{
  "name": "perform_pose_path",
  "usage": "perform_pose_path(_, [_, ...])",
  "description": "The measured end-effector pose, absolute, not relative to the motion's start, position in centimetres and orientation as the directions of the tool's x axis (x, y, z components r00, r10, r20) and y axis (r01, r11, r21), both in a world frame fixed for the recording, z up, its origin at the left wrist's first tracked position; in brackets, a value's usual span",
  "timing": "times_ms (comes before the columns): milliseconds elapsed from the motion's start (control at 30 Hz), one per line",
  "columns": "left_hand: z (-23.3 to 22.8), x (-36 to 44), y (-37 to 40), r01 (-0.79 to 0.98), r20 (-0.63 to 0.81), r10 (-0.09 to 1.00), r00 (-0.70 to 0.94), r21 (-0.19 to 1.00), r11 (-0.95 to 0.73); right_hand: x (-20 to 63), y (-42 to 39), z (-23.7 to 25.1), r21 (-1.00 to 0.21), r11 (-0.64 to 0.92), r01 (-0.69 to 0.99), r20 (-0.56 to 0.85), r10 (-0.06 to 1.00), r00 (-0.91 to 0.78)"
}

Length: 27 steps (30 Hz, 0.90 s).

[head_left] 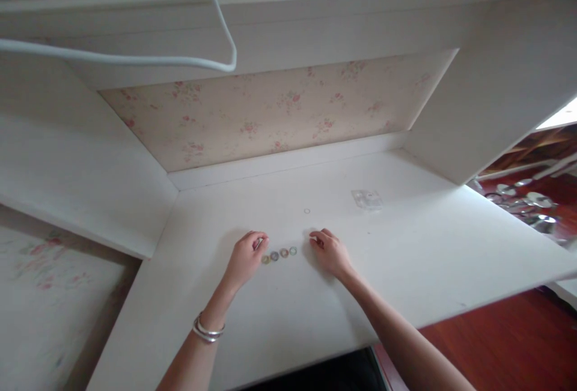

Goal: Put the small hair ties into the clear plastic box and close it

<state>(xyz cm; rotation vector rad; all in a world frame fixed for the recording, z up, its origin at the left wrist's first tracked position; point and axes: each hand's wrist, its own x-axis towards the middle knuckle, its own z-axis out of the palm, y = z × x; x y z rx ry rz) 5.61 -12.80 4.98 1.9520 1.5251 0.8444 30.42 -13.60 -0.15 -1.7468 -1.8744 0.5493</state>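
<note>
On the white tabletop [306, 307], several small rings lie in a slightly slanted row; a bluish-grey ring [271, 256] and a reddish-brown ring [280, 253] are among them. My left hand [246, 256] rests at the left end of this row, fingers curled and closed, with a small glint by the thumb that I cannot make out. To the right of the row, my right hand [331, 253] is also closed, fingertips bent together; whatever they may hold is hidden. Farther back, a thin pale ring [304, 211] lies alone.
A clear plastic bag [366, 200] lies at the back right of the tabletop. White side panels and a floral back wall [270, 115] enclose the space. A white bent tube [180, 62] hangs at upper left. Shiny metal items [538, 200] stand beyond the right edge.
</note>
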Motion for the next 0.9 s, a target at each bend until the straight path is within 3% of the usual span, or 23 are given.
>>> perform_pose_path(167, [2.1, 2.7, -15.0, 0.544, 0.003, 1.000, -0.012, 0.839, 0.004, 30.0, -9.3, 0.6, -0.407, 0.058, 0.911, 0.092, 0.995, -0.022])
perform_pose_path(333, [1.2, 0.7, -15.8, 0.287, -0.123, 0.986, -0.110, 0.946, 0.150, 29.7, -7.0, 0.6, -0.291, 0.025, 0.956, 0.060, 0.998, -0.008])
perform_pose_path(500, [1.2, -0.4, -15.7, 0.072, -0.191, 0.975, -0.117, 0.977, 0.200, 29.5, -7.7, 0.0, -0.281, 0.070, 0.957, 0.113, 0.993, -0.039])
perform_pose_path(733, [0.5, -0.4, -15.9, 0.028, -0.177, 0.980, -0.091, 0.983, 0.181, 29.0, -10.4, -0.7, -0.321, 0.150, 0.935, 0.223, 0.972, -0.080])
perform_pose_path(900, [0.6, -0.6, -16.0, -0.004, -0.189, 0.979, -0.073, 0.982, 0.189, 28.2, -12.3, -0.5, -0.422, 0.191, 0.886, 0.314, 0.948, -0.054])
